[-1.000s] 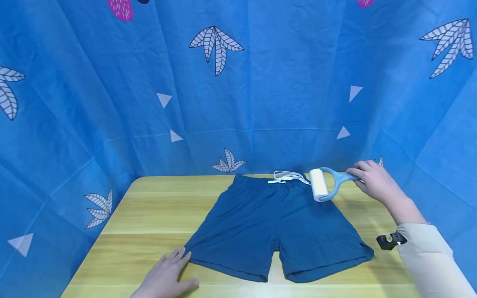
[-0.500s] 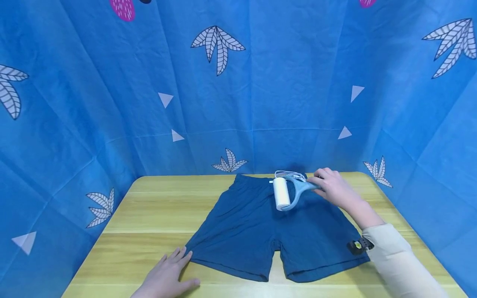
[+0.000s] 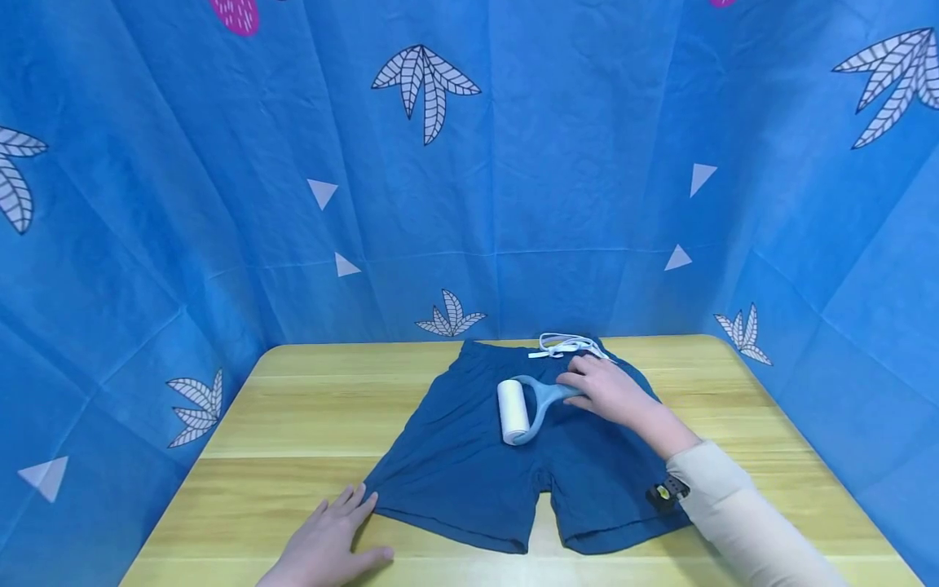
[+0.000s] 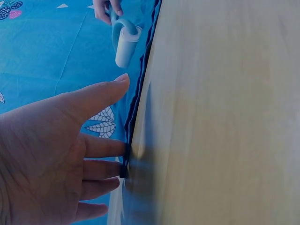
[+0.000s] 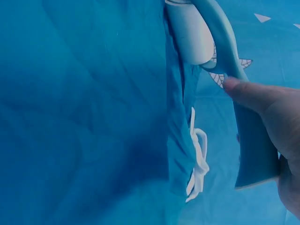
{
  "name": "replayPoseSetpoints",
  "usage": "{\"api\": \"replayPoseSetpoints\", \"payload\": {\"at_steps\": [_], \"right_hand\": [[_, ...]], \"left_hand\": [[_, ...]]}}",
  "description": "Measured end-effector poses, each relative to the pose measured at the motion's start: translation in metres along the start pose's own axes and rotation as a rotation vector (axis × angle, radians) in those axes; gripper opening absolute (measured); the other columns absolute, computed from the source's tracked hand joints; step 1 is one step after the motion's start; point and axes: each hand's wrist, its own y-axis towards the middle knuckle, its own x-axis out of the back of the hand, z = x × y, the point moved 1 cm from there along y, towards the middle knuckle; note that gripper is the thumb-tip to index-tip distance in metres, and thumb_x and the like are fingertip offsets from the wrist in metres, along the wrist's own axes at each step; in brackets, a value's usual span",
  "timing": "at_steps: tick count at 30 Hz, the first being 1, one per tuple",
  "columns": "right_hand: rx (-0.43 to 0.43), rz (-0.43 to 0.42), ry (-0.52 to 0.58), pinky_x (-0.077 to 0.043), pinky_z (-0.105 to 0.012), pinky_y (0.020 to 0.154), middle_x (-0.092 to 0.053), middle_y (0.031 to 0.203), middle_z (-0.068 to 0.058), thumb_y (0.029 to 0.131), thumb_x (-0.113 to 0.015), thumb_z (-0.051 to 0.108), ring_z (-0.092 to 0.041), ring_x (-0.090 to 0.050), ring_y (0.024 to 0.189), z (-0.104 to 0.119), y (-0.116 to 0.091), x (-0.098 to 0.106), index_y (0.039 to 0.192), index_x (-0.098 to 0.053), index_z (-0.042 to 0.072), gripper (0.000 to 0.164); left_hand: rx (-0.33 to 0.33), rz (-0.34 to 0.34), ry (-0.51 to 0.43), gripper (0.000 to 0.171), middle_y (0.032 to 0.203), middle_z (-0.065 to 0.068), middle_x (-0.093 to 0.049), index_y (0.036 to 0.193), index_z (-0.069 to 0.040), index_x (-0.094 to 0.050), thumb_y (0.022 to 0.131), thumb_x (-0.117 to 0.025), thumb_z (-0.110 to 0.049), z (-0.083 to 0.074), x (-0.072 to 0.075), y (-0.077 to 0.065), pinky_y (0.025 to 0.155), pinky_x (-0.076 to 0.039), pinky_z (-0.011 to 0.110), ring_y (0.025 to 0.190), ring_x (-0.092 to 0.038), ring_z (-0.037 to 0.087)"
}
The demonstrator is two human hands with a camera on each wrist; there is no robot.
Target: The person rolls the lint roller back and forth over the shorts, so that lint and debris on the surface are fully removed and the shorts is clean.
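Observation:
Dark blue shorts (image 3: 462,465) lie spread flat on the wooden table, waistband at the far side. A white drawstring (image 3: 563,346) tied in a bow sits on the waistband. My right hand (image 3: 609,393) grips the blue-grey handle of a lint roller (image 3: 513,412), whose white roll is over the upper middle of the shorts. In the right wrist view, the thumb lies along the handle of the lint roller (image 5: 255,140). My left hand (image 3: 326,534) rests with straight fingers at the lower left corner of the shorts, fingertips at the hem in the left wrist view.
The wooden table (image 3: 293,424) extends on both sides of the shorts. A blue curtain (image 3: 572,163) with white leaf prints hangs right behind the table and along its sides. A small black device (image 3: 667,492) is strapped at the right sleeve cuff.
My right hand has moved the lint roller leftward and slightly nearer across the shorts, from the right side of the waistband to the middle. The left hand stays in place.

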Motion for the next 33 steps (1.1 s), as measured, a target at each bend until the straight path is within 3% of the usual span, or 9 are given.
{"api": "replayPoseSetpoints", "payload": {"at_steps": [7,15,22,33], "right_hand": [[-0.031,0.078,0.027,-0.045,-0.024,0.066,-0.061,0.09,0.003,0.083,-0.078,0.024,-0.009,-0.05,0.076,0.002,-0.003,0.004,0.11,-0.074,0.018,0.029],[-0.055,0.067,0.01,-0.042,-0.026,0.064,-0.061,0.088,0.004,0.079,-0.081,0.018,-0.01,-0.053,0.076,-0.014,-0.022,0.011,0.103,-0.074,0.017,0.025],[-0.091,0.065,0.001,-0.041,-0.032,0.064,-0.061,0.087,0.002,0.076,-0.081,0.011,-0.013,-0.054,0.076,-0.036,-0.055,0.031,0.1,-0.073,0.014,0.025],[-0.146,0.057,-0.092,-0.034,-0.025,0.057,-0.058,0.084,0.006,0.074,-0.082,0.012,-0.009,-0.048,0.071,-0.074,-0.119,0.065,0.095,-0.072,0.016,0.023]], "left_hand": [[-0.007,-0.011,-0.008,0.093,0.152,0.019,-0.041,0.142,-0.006,-0.05,0.077,-0.063,-0.072,0.0,0.0,-0.002,0.114,-0.025,0.065,0.143,-0.034,0.04],[-0.025,-0.033,-0.005,0.092,0.152,0.019,-0.042,0.141,-0.005,-0.051,0.077,-0.063,-0.071,0.0,0.001,-0.003,0.114,-0.025,0.066,0.143,-0.035,0.041],[-0.02,-0.021,-0.016,0.093,0.152,0.018,-0.042,0.141,-0.005,-0.051,0.077,-0.063,-0.072,0.001,0.0,-0.002,0.115,-0.024,0.065,0.143,-0.035,0.04],[-0.018,-0.021,-0.001,0.093,0.152,0.018,-0.042,0.141,-0.006,-0.051,0.076,-0.063,-0.072,0.0,0.002,-0.001,0.114,-0.024,0.066,0.143,-0.035,0.04]]}}
